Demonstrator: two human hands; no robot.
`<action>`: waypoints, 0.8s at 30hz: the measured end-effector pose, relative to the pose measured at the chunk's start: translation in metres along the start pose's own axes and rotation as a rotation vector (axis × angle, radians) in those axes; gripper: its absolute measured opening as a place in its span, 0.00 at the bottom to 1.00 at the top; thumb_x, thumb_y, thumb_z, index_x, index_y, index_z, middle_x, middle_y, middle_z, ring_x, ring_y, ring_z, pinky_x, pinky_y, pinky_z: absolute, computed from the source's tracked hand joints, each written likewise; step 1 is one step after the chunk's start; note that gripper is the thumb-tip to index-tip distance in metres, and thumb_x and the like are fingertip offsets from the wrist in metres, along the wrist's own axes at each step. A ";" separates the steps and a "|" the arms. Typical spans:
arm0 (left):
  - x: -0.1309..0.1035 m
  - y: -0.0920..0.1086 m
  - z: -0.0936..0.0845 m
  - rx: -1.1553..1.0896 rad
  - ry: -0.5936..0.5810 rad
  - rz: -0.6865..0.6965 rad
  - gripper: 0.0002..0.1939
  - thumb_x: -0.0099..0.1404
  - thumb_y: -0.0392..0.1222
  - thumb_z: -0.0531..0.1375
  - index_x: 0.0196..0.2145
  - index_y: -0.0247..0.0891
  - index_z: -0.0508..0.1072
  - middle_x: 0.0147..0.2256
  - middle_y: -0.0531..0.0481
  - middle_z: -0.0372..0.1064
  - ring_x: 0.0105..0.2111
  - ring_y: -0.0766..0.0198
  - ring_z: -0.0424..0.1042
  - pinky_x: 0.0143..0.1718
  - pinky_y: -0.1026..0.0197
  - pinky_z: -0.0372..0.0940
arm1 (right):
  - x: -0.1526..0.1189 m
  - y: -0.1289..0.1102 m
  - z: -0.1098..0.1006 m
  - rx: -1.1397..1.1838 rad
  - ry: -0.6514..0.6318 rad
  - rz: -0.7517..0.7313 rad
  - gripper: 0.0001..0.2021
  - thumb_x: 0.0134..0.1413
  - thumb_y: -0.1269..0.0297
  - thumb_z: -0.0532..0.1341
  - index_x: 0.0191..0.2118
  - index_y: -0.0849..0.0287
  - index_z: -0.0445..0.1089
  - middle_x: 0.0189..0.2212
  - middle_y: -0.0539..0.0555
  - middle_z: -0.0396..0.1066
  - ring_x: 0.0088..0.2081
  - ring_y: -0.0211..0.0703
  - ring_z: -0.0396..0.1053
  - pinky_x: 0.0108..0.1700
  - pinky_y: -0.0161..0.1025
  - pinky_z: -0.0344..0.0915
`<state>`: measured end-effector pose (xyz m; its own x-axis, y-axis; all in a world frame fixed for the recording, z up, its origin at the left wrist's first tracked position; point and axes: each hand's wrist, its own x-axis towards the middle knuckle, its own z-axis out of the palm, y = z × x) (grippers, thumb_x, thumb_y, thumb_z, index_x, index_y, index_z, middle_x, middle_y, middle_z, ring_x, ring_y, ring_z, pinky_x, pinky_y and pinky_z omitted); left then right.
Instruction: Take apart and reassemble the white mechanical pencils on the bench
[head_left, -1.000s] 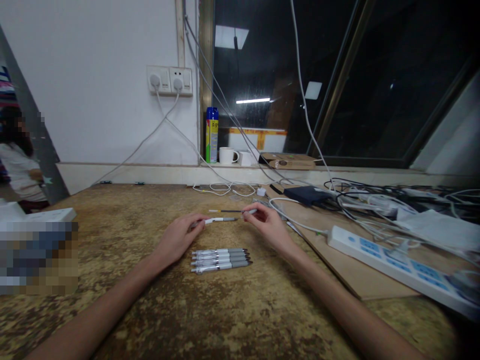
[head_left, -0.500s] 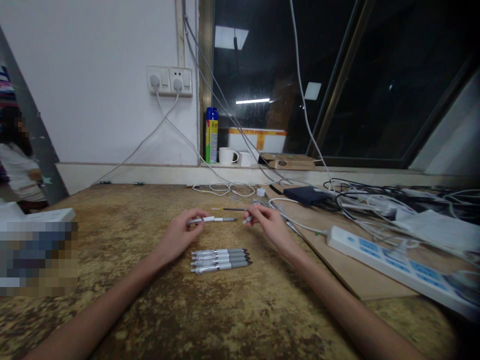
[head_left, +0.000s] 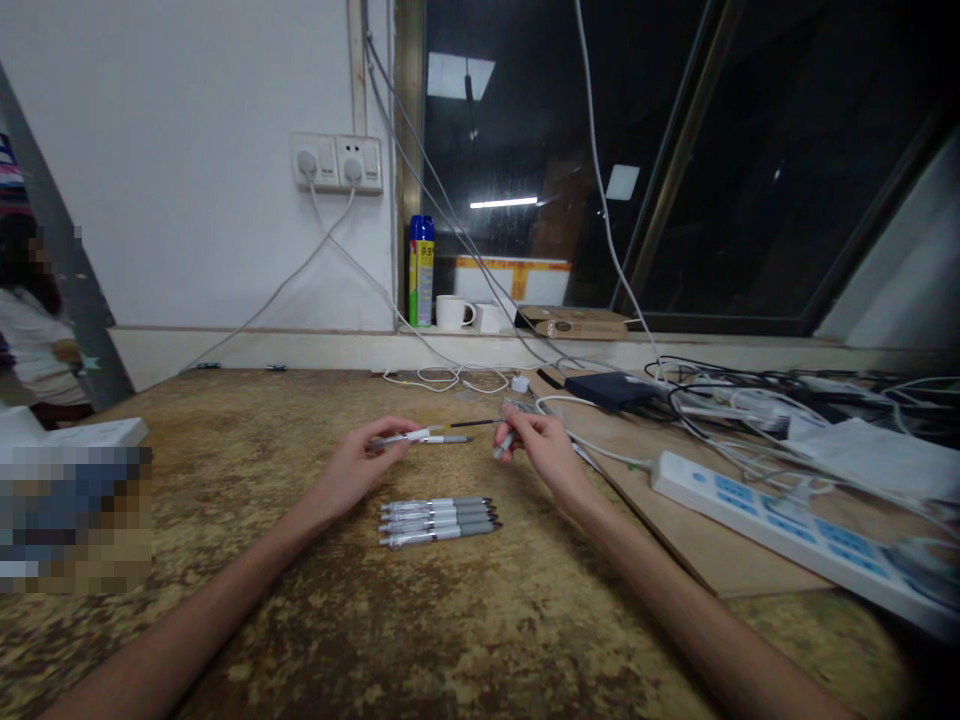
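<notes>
My left hand (head_left: pixel 369 456) pinches a clear-and-white pen barrel (head_left: pixel 409 436), its front end pointing right. Between the fingertips of my right hand (head_left: pixel 535 440) is a thin dark pen refill (head_left: pixel 474 424), held level, with its yellowish end at the barrel's mouth; I cannot tell how far in it sits. A small grey pen piece (head_left: pixel 504 447) is also tucked in my right fingers. Just beyond the barrel, a grey-gripped pen (head_left: pixel 456 439) shows in part, its rear hidden. Nearer me, several grey-and-clear pens (head_left: pixel 439 523) lie side by side, tips to the right.
A white power strip (head_left: pixel 750 510) lies on a brown board (head_left: pixel 697 550) at the right, among tangled cables (head_left: pixel 720 400). Along the windowsill stand a spray can (head_left: pixel 421 275) and a white mug (head_left: pixel 452 312). A person (head_left: pixel 34 320) is at the far left.
The refill in my right hand has shifted so its yellowish end meets the barrel. My left hand has tilted the barrel slightly, its front end rising. The row of pens stays put.
</notes>
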<state>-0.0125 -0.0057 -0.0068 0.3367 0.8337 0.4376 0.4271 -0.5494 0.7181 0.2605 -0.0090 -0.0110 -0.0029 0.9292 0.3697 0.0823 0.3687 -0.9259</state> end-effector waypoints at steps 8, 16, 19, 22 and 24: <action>0.001 -0.002 0.001 -0.069 -0.024 -0.034 0.15 0.70 0.49 0.59 0.49 0.42 0.78 0.48 0.47 0.78 0.46 0.55 0.75 0.50 0.56 0.66 | 0.002 0.003 -0.001 -0.007 0.004 0.003 0.29 0.59 0.40 0.60 0.21 0.62 0.74 0.17 0.54 0.71 0.20 0.38 0.67 0.28 0.35 0.61; 0.000 -0.002 0.001 -0.091 -0.036 -0.022 0.15 0.71 0.48 0.59 0.50 0.42 0.78 0.49 0.47 0.77 0.49 0.55 0.74 0.51 0.56 0.65 | -0.001 0.002 0.001 -0.082 -0.012 -0.028 0.29 0.63 0.42 0.57 0.23 0.61 0.74 0.18 0.54 0.71 0.21 0.39 0.67 0.30 0.37 0.61; 0.000 -0.001 0.001 -0.106 -0.039 -0.023 0.16 0.71 0.49 0.59 0.50 0.41 0.78 0.50 0.47 0.77 0.49 0.54 0.73 0.52 0.56 0.65 | -0.003 0.002 0.002 -0.130 -0.032 -0.093 0.27 0.65 0.44 0.56 0.26 0.60 0.75 0.22 0.54 0.73 0.24 0.41 0.69 0.32 0.38 0.63; -0.001 0.002 0.000 -0.096 -0.046 -0.029 0.16 0.71 0.48 0.59 0.51 0.41 0.78 0.50 0.46 0.77 0.48 0.54 0.74 0.52 0.55 0.66 | -0.006 0.001 0.005 -0.224 -0.046 -0.217 0.20 0.66 0.50 0.57 0.30 0.59 0.75 0.29 0.53 0.74 0.32 0.43 0.72 0.38 0.39 0.65; -0.001 0.003 0.000 -0.078 -0.051 -0.038 0.16 0.71 0.48 0.59 0.51 0.42 0.78 0.49 0.46 0.78 0.46 0.55 0.75 0.51 0.55 0.67 | -0.008 -0.001 0.008 -0.303 -0.054 -0.302 0.15 0.66 0.54 0.58 0.33 0.58 0.75 0.32 0.53 0.74 0.36 0.44 0.72 0.42 0.39 0.65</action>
<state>-0.0114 -0.0086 -0.0051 0.3649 0.8487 0.3827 0.3740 -0.5101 0.7746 0.2529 -0.0170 -0.0137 -0.1229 0.7839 0.6086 0.3584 0.6069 -0.7094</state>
